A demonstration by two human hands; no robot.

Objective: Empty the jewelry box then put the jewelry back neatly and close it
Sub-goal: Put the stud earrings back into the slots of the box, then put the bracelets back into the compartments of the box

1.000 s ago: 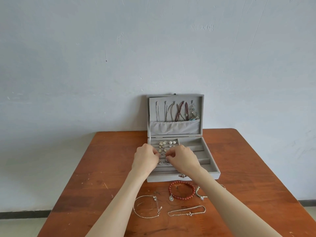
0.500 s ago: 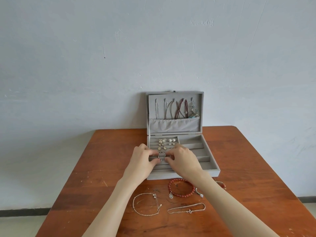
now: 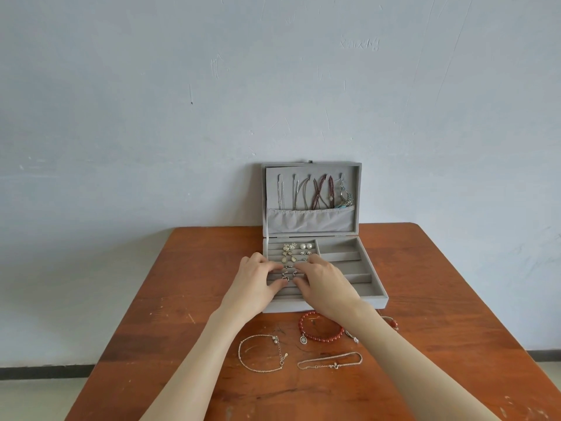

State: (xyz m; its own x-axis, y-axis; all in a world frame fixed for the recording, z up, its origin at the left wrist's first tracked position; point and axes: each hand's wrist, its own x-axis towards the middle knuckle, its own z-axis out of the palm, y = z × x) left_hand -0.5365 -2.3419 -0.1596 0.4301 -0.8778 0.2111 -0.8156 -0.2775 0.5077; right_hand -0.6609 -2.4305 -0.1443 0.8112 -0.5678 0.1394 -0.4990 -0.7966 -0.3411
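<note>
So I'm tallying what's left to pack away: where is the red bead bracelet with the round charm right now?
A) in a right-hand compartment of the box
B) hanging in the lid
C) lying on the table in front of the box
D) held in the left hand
C: the red bead bracelet lies flat on the wooden table, just in front of the open jewelry box, partly under the right forearm.

- The ring slots at 6 o'clock in the jewelry box (image 3: 373, 302) are covered by both hands.
- A red bracelet (image 3: 391, 323) is half hidden behind the right forearm.
- The counter (image 3: 455, 299) is cut off at the bottom edge.
</note>
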